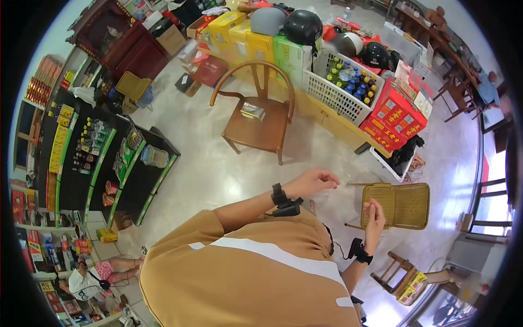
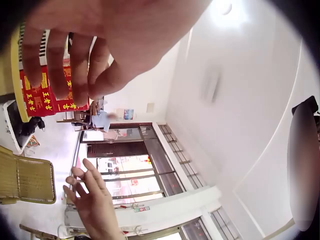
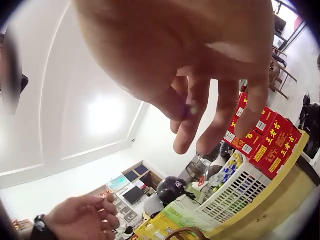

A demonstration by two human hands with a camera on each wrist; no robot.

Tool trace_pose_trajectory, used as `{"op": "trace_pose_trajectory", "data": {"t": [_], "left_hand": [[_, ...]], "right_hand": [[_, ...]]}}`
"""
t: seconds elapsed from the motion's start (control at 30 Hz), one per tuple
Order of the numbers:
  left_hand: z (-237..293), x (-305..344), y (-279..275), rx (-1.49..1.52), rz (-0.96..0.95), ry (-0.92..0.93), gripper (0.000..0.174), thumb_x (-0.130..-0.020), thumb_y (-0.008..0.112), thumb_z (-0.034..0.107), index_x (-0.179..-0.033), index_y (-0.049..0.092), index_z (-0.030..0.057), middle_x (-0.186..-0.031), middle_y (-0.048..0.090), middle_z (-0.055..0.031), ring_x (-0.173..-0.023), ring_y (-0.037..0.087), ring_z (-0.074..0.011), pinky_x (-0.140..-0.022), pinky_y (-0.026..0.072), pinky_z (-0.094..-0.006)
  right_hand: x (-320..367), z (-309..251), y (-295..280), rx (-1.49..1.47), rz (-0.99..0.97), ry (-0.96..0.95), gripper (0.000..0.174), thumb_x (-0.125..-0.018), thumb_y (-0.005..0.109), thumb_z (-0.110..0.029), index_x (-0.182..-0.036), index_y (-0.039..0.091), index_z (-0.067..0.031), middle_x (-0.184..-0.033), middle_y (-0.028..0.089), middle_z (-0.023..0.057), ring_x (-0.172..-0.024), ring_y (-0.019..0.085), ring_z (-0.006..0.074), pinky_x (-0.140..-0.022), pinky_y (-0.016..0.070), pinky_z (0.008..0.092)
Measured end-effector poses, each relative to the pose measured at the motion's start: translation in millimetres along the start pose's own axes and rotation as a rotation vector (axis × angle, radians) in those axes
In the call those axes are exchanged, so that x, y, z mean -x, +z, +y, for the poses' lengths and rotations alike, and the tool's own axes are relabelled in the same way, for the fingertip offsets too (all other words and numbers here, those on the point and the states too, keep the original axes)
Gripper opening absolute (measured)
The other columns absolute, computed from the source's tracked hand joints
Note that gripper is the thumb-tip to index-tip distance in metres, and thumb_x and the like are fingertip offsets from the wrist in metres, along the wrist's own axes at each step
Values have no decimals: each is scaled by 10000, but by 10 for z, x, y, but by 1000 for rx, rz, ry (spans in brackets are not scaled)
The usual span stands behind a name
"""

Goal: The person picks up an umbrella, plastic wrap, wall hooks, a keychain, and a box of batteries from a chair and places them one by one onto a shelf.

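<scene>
Pale glossy floor [image 1: 207,174] spreads below us. For easy control, we judge it best to keep our left hand [image 1: 310,183] and right hand [image 1: 375,222] relaxed and apart. The fingers of both bend loosely, part open, and hold nothing. Nearest our right fingers, below and to their right, is the woven chair [image 1: 409,205]; ahead of our left fingers, well apart, a wooden chair [image 1: 253,132] bears a small box [image 1: 253,111].

A tan woven chair [image 1: 411,204] is noted right of centre in the head view, its left part partly hidden by the right hand [image 1: 374,222]. A brown wooden chair [image 1: 255,132] is seen upright at upper centre, a small box [image 1: 253,111] laid on its seat.
</scene>
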State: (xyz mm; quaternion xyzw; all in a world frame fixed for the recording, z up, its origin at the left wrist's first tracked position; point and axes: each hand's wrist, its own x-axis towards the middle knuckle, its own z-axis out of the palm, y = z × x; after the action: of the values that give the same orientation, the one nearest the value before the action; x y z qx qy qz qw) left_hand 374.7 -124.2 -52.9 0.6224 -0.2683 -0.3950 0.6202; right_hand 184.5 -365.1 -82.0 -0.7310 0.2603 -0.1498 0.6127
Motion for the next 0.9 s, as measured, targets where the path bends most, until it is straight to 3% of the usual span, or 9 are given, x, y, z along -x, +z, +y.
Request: {"op": "trace_pose_trajectory", "data": {"t": [0.1, 0.27, 0.4, 0.53, 0.63, 0.8, 0.9], "left_hand": [[-36, -303, 30, 79, -15, 40, 230, -996, 636, 177, -1163, 678, 25, -1021, 718, -23, -949, 636, -83, -854, 490, -248], [-132, -1043, -136, 127, -71, -132, 269, -1001, 637, 185, -1222, 658, 32, -1083, 713, -26, -990, 636, -91, -874, 499, -255], [60, -1917, -390, 95, -163, -205, 307, -1005, 626, 177, -1278, 640, 38, -1156, 698, -54, -1030, 648, -123, -893, 518, -273], [299, -2740, -602, 324, -162, -298, 345, -1012, 604, 190, -1316, 617, 28, -1222, 676, -88, -1072, 663, -167, -914, 535, -301], [490, -3522, -748, 304, -175, -256, 371, -1014, 597, 209, -1328, 602, 12, -1251, 665, -100, -1094, 666, -186, -918, 544, -318], [671, -4526, -698, 207, -279, -273, 411, -1012, 594, 231, -1362, 572, 17, -1284, 647, -95, -1122, 658, -196, -913, 548, -329], [784, -5155, -568, 223, -324, -158, 436, -1011, 581, 238, -1396, 542, 36, -1303, 632, -94, -1141, 647, -204, -910, 547, -331]], "right_hand": [[-278, 43, -97, -28, -17, 89, 235, -1013, 577, -107, -1207, 648, 4, -1001, 710, 74, -894, 629, 131, -859, 493, 273], [-936, 194, -269, -17, -8, 130, 241, -984, 645, -120, -1190, 662, 2, -1038, 710, 61, -948, 651, 121, -844, 507, 260], [-1692, -3, -413, -66, 34, 118, 241, -1003, 626, -153, -1180, 667, 5, -1037, 709, 46, -909, 638, 104, -825, 504, 254], [-2382, 83, -514, 9, 18, 175, 246, -1017, 605, -171, -1184, 670, -2, -1035, 708, 44, -862, 621, 99, -794, 505, 257], [-3010, 68, -616, 39, 65, 72, 241, -1019, 600, -174, -1180, 674, -10, -1016, 708, 44, -850, 621, 99, -781, 506, 259], [-3616, 72, -877, -67, 265, 59, 211, -1019, 601, -173, -1171, 684, -53, -1016, 701, 11, -863, 633, 93, -779, 498, 258], [-3916, -31, -1081, -162, 322, 102, 245, -1008, 619, -173, -1197, 668, -25, -996, 715, 43, -863, 650, 109, -791, 521, 267]]}}
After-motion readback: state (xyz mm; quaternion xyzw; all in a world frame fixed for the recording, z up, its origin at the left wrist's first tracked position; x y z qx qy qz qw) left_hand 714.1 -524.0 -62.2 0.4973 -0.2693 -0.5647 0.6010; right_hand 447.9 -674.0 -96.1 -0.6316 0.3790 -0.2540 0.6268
